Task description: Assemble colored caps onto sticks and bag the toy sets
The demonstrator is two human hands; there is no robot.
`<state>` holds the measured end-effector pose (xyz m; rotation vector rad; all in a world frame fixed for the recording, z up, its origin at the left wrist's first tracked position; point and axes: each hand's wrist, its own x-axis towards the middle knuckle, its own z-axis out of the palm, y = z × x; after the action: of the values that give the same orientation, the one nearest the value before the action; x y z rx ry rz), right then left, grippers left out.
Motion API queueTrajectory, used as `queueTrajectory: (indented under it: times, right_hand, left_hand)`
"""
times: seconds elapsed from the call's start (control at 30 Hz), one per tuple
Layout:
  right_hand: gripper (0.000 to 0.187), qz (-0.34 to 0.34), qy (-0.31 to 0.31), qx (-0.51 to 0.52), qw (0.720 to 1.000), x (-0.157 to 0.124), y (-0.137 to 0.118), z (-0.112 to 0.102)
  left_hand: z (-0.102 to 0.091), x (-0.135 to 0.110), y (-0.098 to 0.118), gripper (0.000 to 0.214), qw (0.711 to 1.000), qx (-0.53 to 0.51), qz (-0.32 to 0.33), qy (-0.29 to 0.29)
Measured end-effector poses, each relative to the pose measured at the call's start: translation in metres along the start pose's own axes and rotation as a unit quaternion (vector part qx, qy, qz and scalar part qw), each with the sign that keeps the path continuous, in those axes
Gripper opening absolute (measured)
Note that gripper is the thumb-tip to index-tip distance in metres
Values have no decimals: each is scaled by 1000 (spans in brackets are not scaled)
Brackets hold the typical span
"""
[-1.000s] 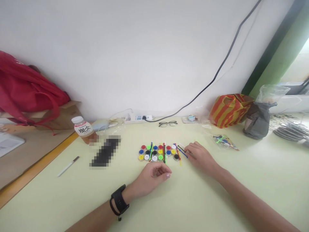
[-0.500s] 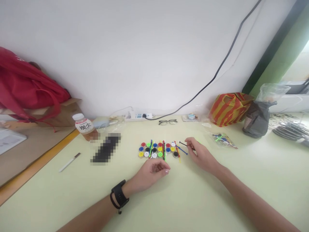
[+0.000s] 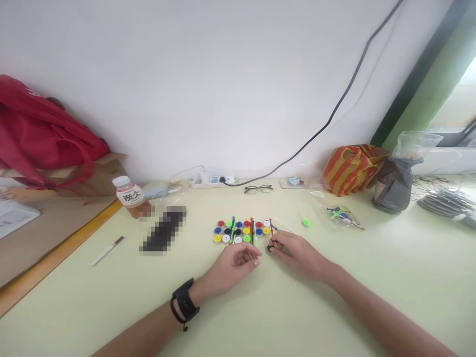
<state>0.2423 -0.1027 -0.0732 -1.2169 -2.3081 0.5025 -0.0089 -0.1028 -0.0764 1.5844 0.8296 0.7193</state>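
A block of small coloured discs (image 3: 241, 231) lies in rows on the pale green table (image 3: 282, 317), with thin coloured sticks (image 3: 252, 230) laid across it. My right hand (image 3: 295, 254) rests just right of and below the block. Its fingertips are pinched on a black disc (image 3: 269, 247) that sits slightly out of the rows. My left hand (image 3: 232, 270), with a black watch on the wrist, lies on the table below the block. Its fingers are curled in, thumb against fingertip, and nothing shows in them. A lone green disc (image 3: 306, 223) lies to the right.
A clear bag of coloured pieces (image 3: 344, 216) lies at right. Near the wall are glasses (image 3: 258, 189), a power strip (image 3: 212, 181), a striped bag (image 3: 351, 168) and a grey bag (image 3: 396, 183). A bottle (image 3: 130, 197), a blurred dark object (image 3: 163, 237) and a pen (image 3: 106, 251) are at left.
My right hand has come down and left from beside the block, where it held a thin black stick, to the black disc at the lower right corner. The left hand barely moved.
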Motion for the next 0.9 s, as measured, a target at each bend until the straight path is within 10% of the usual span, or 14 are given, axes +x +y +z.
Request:
queueTrajectory:
  times: [0.53,0.9]
  right_hand:
    - [29,-88,47,139,985,-9,-36,5]
    - [18,91,59,172,979,-12,-33,-11]
  left_hand:
    - [-3,3,3,35,994,-108,-10,24]
    - [-5,7,-5,34,990,-116,-7,78]
